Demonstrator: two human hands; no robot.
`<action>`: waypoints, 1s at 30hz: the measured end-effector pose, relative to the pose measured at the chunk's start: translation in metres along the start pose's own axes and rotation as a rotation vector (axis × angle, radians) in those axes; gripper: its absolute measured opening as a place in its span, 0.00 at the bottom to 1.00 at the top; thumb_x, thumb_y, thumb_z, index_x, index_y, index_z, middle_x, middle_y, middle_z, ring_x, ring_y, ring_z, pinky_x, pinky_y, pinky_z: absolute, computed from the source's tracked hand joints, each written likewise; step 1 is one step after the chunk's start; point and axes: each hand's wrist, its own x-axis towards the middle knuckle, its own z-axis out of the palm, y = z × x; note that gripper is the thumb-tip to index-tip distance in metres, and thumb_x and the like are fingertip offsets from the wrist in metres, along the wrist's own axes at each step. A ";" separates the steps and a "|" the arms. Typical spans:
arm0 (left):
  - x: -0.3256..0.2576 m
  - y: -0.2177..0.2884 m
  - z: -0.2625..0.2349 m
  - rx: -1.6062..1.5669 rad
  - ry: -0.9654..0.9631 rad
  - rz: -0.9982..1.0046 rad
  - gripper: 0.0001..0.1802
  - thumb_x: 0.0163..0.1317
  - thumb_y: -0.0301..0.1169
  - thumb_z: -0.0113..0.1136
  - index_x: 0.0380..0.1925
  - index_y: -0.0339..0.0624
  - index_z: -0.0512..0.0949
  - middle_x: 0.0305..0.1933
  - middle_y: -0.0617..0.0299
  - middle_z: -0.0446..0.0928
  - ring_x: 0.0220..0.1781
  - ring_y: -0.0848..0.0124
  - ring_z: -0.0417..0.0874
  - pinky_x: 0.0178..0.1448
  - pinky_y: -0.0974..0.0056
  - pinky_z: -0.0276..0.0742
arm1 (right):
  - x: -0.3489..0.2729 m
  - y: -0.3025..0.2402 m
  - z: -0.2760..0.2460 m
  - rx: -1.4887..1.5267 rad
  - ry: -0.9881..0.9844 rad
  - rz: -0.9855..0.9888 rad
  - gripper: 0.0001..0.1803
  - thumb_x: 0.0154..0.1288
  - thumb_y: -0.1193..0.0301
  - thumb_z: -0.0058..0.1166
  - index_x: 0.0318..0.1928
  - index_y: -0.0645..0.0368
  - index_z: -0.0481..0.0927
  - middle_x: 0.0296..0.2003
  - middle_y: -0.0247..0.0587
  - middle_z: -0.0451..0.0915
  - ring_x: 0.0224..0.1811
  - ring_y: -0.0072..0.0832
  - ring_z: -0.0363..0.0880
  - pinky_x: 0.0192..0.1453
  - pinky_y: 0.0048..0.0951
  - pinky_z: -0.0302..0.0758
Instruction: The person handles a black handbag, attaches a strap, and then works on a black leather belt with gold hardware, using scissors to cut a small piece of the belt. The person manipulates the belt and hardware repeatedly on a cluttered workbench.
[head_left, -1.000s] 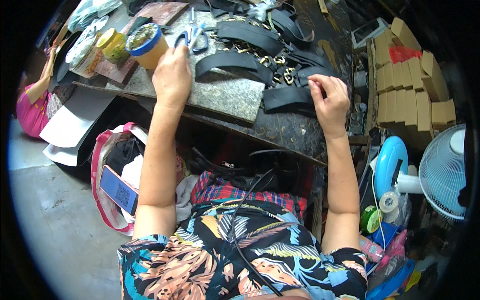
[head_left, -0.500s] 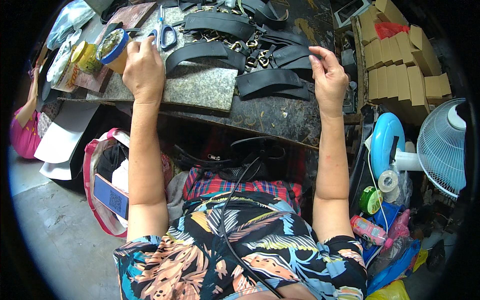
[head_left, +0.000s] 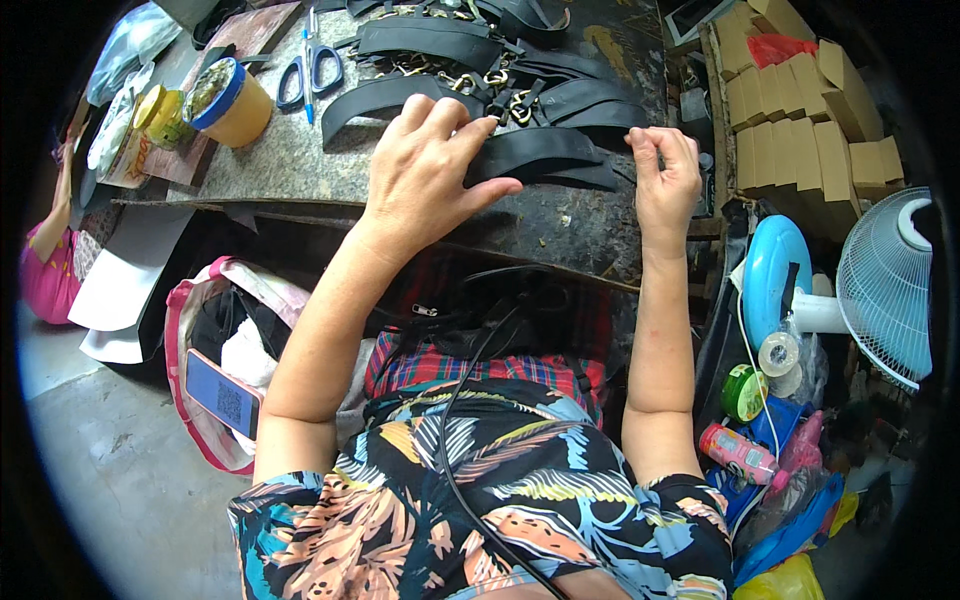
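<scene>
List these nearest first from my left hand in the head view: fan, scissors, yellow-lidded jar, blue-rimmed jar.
1. Scissors: tabletop, left of your left hand.
2. Blue-rimmed jar: further left.
3. Yellow-lidded jar: left of that.
4. Fan: far right.

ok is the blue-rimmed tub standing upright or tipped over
Upright: the blue-rimmed tub stands on the speckled stone slab, its blue rim uppermost and its orange-yellow side showing below.

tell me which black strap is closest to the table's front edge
The strap between the left hand and the right hand; the other straps lie farther back on the table.
</scene>
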 end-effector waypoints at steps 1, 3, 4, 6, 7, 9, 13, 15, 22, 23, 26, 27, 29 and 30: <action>0.001 0.001 0.002 -0.009 -0.020 -0.006 0.30 0.48 0.51 0.76 0.47 0.44 0.85 0.45 0.59 0.77 0.49 0.59 0.75 0.55 0.58 0.76 | 0.000 0.000 0.000 -0.015 -0.013 -0.025 0.07 0.65 0.66 0.66 0.38 0.56 0.86 0.31 0.36 0.82 0.40 0.36 0.78 0.48 0.35 0.75; 0.001 0.000 0.005 -0.030 -0.053 -0.010 0.29 0.47 0.49 0.77 0.46 0.44 0.85 0.45 0.59 0.77 0.49 0.59 0.75 0.55 0.58 0.76 | 0.000 0.000 0.001 -0.013 -0.063 -0.065 0.09 0.65 0.64 0.66 0.38 0.55 0.88 0.34 0.35 0.83 0.44 0.35 0.78 0.52 0.35 0.75; 0.000 -0.002 0.005 -0.048 -0.058 -0.003 0.28 0.47 0.48 0.77 0.45 0.43 0.86 0.45 0.59 0.77 0.49 0.59 0.75 0.55 0.57 0.75 | 0.000 -0.001 0.002 -0.033 -0.080 -0.094 0.09 0.65 0.64 0.66 0.39 0.55 0.88 0.35 0.34 0.83 0.45 0.35 0.78 0.52 0.35 0.75; -0.001 -0.005 0.006 -0.087 -0.060 0.007 0.26 0.47 0.45 0.77 0.44 0.44 0.86 0.44 0.60 0.77 0.49 0.59 0.75 0.55 0.57 0.75 | -0.001 -0.002 0.004 -0.073 -0.129 -0.153 0.09 0.64 0.64 0.66 0.40 0.54 0.89 0.36 0.34 0.84 0.45 0.35 0.78 0.53 0.35 0.75; -0.001 -0.005 0.006 -0.110 -0.059 0.010 0.25 0.46 0.44 0.77 0.43 0.44 0.86 0.43 0.60 0.77 0.48 0.59 0.75 0.55 0.57 0.75 | -0.001 -0.002 0.004 -0.068 -0.132 -0.141 0.09 0.64 0.64 0.66 0.41 0.53 0.89 0.37 0.34 0.84 0.46 0.35 0.78 0.54 0.35 0.75; -0.002 -0.007 0.006 -0.153 -0.052 0.023 0.24 0.46 0.43 0.78 0.43 0.45 0.86 0.42 0.61 0.77 0.48 0.59 0.75 0.54 0.57 0.75 | 0.000 -0.001 0.004 -0.056 -0.101 -0.103 0.08 0.64 0.65 0.66 0.41 0.53 0.89 0.37 0.34 0.84 0.46 0.35 0.78 0.54 0.35 0.75; -0.004 -0.008 0.004 -0.218 -0.094 0.062 0.23 0.44 0.43 0.78 0.41 0.47 0.87 0.40 0.62 0.78 0.47 0.61 0.76 0.55 0.57 0.74 | 0.000 0.003 0.002 -0.030 -0.067 -0.020 0.06 0.65 0.69 0.65 0.41 0.54 0.89 0.38 0.34 0.85 0.46 0.35 0.78 0.54 0.35 0.75; -0.004 -0.008 0.002 -0.224 -0.126 0.098 0.24 0.44 0.44 0.78 0.42 0.48 0.87 0.40 0.64 0.78 0.48 0.62 0.76 0.56 0.57 0.73 | 0.000 0.005 0.002 -0.024 -0.044 -0.012 0.06 0.65 0.70 0.65 0.41 0.54 0.88 0.38 0.35 0.85 0.46 0.35 0.78 0.53 0.35 0.75; -0.004 -0.009 0.003 -0.230 -0.138 0.100 0.27 0.42 0.43 0.79 0.45 0.50 0.86 0.38 0.64 0.77 0.46 0.61 0.76 0.55 0.57 0.72 | -0.002 0.006 0.001 -0.002 0.009 -0.001 0.05 0.66 0.71 0.64 0.42 0.55 0.87 0.38 0.35 0.86 0.46 0.35 0.79 0.53 0.35 0.76; -0.004 -0.011 0.003 -0.228 -0.159 0.118 0.27 0.42 0.44 0.79 0.45 0.51 0.86 0.38 0.65 0.77 0.46 0.61 0.75 0.55 0.57 0.72 | -0.001 0.006 0.002 0.004 0.012 -0.004 0.05 0.66 0.71 0.64 0.42 0.55 0.87 0.37 0.35 0.86 0.45 0.35 0.79 0.53 0.35 0.76; -0.004 -0.013 0.002 -0.221 -0.188 0.163 0.27 0.42 0.45 0.79 0.45 0.51 0.86 0.38 0.65 0.76 0.47 0.61 0.75 0.55 0.56 0.71 | -0.001 0.006 0.002 0.016 0.021 0.006 0.05 0.66 0.71 0.64 0.41 0.55 0.87 0.37 0.35 0.85 0.45 0.35 0.80 0.53 0.36 0.76; -0.004 -0.014 0.002 -0.217 -0.190 0.177 0.27 0.42 0.45 0.79 0.45 0.52 0.86 0.38 0.65 0.76 0.47 0.62 0.75 0.56 0.56 0.71 | -0.001 0.005 0.002 0.009 0.010 0.005 0.05 0.65 0.71 0.64 0.40 0.55 0.87 0.37 0.35 0.85 0.45 0.35 0.80 0.53 0.36 0.76; -0.004 -0.014 0.002 -0.220 -0.204 0.163 0.28 0.42 0.46 0.78 0.46 0.52 0.86 0.37 0.65 0.76 0.47 0.61 0.75 0.56 0.56 0.71 | -0.001 0.005 0.001 -0.003 -0.010 0.004 0.04 0.65 0.72 0.65 0.39 0.55 0.87 0.36 0.35 0.85 0.45 0.35 0.80 0.52 0.35 0.76; -0.004 -0.013 0.002 -0.221 -0.212 0.156 0.28 0.42 0.46 0.78 0.46 0.52 0.86 0.37 0.65 0.76 0.47 0.61 0.75 0.56 0.56 0.71 | -0.001 0.004 0.000 -0.015 -0.019 -0.003 0.04 0.64 0.71 0.65 0.39 0.55 0.87 0.36 0.35 0.85 0.45 0.35 0.80 0.52 0.35 0.76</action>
